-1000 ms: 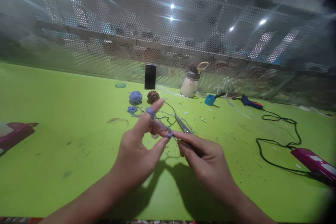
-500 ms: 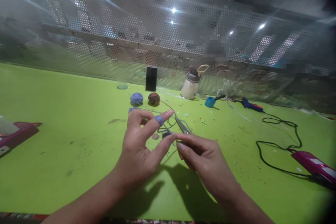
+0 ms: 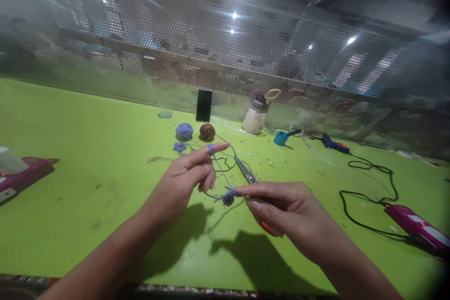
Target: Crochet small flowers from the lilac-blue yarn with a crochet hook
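Note:
My left hand (image 3: 188, 173) has its index finger stretched out with blue yarn (image 3: 211, 150) looped round it; the other fingers are curled on the strand. From that finger the yarn runs down to a small dark-blue crocheted piece (image 3: 228, 198). My right hand (image 3: 291, 211) pinches a thin crochet hook (image 3: 226, 187), mostly hidden by the fingers, with the piece at its tip. Scissors (image 3: 247, 171) lie behind the right hand, partly covered. Beyond the left hand are a blue yarn ball (image 3: 184, 131), a multicoloured yarn ball (image 3: 207, 131) and a small blue crocheted piece (image 3: 179, 146).
A phone (image 3: 204, 105) and a white bottle (image 3: 255, 119) stand near the perforated screen. A blue round holder (image 3: 281, 138) and a glue gun (image 3: 335, 143) are at right. A corded magenta power strip (image 3: 416, 225) lies right, another magenta object (image 3: 30, 176) left.
My left hand has let go of the crocheted piece and drawn away left, its fingers curling. My right hand has moved slightly right and lower, keeping the piece on the hook.

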Motion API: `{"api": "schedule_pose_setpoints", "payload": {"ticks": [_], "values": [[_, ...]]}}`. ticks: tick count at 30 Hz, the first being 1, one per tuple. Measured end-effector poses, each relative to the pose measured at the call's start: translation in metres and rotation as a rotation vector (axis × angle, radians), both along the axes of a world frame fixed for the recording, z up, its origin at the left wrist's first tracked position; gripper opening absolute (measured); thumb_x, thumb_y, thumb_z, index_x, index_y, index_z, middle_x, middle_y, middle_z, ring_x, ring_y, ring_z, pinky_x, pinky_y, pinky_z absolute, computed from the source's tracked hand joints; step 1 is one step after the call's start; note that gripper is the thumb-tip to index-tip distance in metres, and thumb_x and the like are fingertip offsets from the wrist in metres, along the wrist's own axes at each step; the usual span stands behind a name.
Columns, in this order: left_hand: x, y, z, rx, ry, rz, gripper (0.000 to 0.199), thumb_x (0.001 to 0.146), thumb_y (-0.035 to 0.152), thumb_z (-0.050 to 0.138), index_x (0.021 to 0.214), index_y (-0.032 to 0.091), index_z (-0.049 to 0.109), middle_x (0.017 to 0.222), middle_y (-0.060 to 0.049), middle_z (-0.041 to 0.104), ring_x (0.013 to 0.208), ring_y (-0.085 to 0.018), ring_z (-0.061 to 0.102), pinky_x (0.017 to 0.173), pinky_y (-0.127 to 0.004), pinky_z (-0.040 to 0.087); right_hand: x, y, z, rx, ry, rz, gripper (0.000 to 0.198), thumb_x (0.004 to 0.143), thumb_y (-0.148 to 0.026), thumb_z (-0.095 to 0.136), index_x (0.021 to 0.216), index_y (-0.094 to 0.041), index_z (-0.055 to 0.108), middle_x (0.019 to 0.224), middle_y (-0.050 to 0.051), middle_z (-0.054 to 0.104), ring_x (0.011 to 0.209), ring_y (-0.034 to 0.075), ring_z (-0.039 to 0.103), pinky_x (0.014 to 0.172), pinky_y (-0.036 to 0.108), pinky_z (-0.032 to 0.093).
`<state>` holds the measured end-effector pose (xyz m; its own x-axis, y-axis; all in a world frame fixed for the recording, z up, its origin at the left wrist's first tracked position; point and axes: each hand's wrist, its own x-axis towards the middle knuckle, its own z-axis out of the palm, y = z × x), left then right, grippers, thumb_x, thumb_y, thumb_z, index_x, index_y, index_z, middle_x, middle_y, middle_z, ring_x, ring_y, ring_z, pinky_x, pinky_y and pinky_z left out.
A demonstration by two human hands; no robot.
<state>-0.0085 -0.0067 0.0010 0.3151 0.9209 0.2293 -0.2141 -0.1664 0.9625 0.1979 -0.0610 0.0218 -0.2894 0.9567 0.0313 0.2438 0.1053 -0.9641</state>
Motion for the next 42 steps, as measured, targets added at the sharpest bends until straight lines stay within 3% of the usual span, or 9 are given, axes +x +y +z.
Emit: {"api": "schedule_pose_setpoints", "payload": {"ticks": [6, 9, 12, 14, 20, 23, 28, 35, 42], "values": [[0.002, -0.005, 0.001, 0.125, -0.065, 0.064, 0.038, 0.076, 0.01, 0.057, 0.107, 0.021, 0.076, 0.068, -0.001, 0.06, 0.069, -0.017, 0.057, 0.062, -0.031, 0.044, 0.001, -0.001, 0.016, 0.119, -0.127, 0.027, 0.025, 0.082, -0.017, 0.064, 0.099, -0.023, 0.081, 0.064, 0.001, 0.062, 0.053, 0.01, 0.042, 0.046, 0.022, 0.031], [-0.001, -0.006, 0.003, 0.058, -0.13, -0.02, 0.043, 0.071, 0.01, 0.058, 0.11, 0.02, 0.075, 0.063, 0.001, 0.054, 0.057, -0.013, 0.049, 0.052, -0.027, 0.037, -0.002, -0.002, 0.02, 0.218, -0.225, 0.02, 0.028, 0.083, -0.015, 0.061, 0.101, -0.025, 0.081, 0.071, 0.002, 0.071, 0.055, 0.011, 0.05, 0.049, 0.023, 0.038], [-0.004, -0.006, 0.005, -0.003, -0.147, -0.083, 0.044, 0.072, 0.017, 0.063, 0.115, 0.021, 0.073, 0.081, -0.003, 0.061, 0.057, -0.01, 0.043, 0.047, -0.024, 0.029, -0.006, -0.003, 0.021, 0.335, -0.306, 0.002, 0.032, 0.084, -0.012, 0.058, 0.104, -0.026, 0.08, 0.084, 0.004, 0.077, 0.067, 0.015, 0.062, 0.06, 0.025, 0.046], [-0.004, -0.006, 0.006, 0.014, -0.126, -0.075, 0.045, 0.077, 0.027, 0.067, 0.121, 0.02, 0.069, 0.093, -0.006, 0.064, 0.062, -0.011, 0.045, 0.05, -0.024, 0.033, -0.01, -0.002, 0.02, 0.404, -0.342, -0.013, 0.033, 0.086, -0.011, 0.057, 0.106, -0.025, 0.079, 0.087, 0.004, 0.077, 0.072, 0.016, 0.065, 0.065, 0.027, 0.049], [0.006, -0.009, -0.001, 0.141, 0.057, 0.007, 0.081, 0.078, 0.035, 0.074, 0.149, 0.023, 0.036, 0.101, -0.006, 0.062, 0.058, -0.01, 0.038, 0.052, -0.026, 0.035, -0.015, -0.001, 0.013, 0.587, -0.438, -0.063, 0.033, 0.089, -0.007, 0.052, 0.109, -0.017, 0.076, 0.073, 0.004, 0.072, 0.062, 0.015, 0.06, 0.058, 0.027, 0.045], [0.007, -0.01, -0.004, 0.191, 0.113, -0.011, 0.081, 0.084, 0.033, 0.069, 0.152, 0.024, 0.026, 0.089, -0.002, 0.059, 0.062, -0.012, 0.043, 0.056, -0.028, 0.038, -0.016, 0.0, 0.01, 0.604, -0.451, -0.06, 0.032, 0.09, -0.008, 0.051, 0.109, -0.016, 0.075, 0.071, 0.004, 0.07, 0.059, 0.014, 0.057, 0.055, 0.026, 0.043], [0.01, -0.008, -0.004, 0.207, 0.173, 0.045, 0.077, 0.083, 0.028, 0.069, 0.15, 0.022, 0.031, 0.082, 0.001, 0.057, 0.07, -0.015, 0.049, 0.066, -0.031, 0.043, -0.015, 0.004, 0.007, 0.616, -0.432, -0.045, 0.033, 0.091, -0.008, 0.051, 0.111, -0.019, 0.075, 0.073, 0.003, 0.069, 0.06, 0.014, 0.056, 0.055, 0.026, 0.042], [0.016, -0.007, -0.007, 0.143, 0.126, 0.16, 0.062, 0.08, 0.024, 0.07, 0.139, 0.02, 0.049, 0.083, 0.001, 0.057, 0.059, -0.009, 0.041, 0.055, -0.025, 0.037, -0.013, 0.006, -0.003, 0.65, -0.504, -0.094, 0.035, 0.09, -0.007, 0.049, 0.114, -0.017, 0.073, 0.071, 0.004, 0.066, 0.059, 0.016, 0.055, 0.055, 0.027, 0.04], [0.019, -0.01, -0.009, 0.154, 0.127, 0.29, 0.071, 0.078, 0.019, 0.071, 0.144, 0.024, 0.043, 0.075, 0.002, 0.059, 0.066, -0.014, 0.055, 0.06, -0.027, 0.049, -0.018, 0.007, -0.013, 0.726, -0.521, -0.13, 0.038, 0.09, -0.008, 0.045, 0.117, -0.011, 0.071, 0.074, 0.009, 0.066, 0.062, 0.018, 0.057, 0.054, 0.03, 0.042]]}}
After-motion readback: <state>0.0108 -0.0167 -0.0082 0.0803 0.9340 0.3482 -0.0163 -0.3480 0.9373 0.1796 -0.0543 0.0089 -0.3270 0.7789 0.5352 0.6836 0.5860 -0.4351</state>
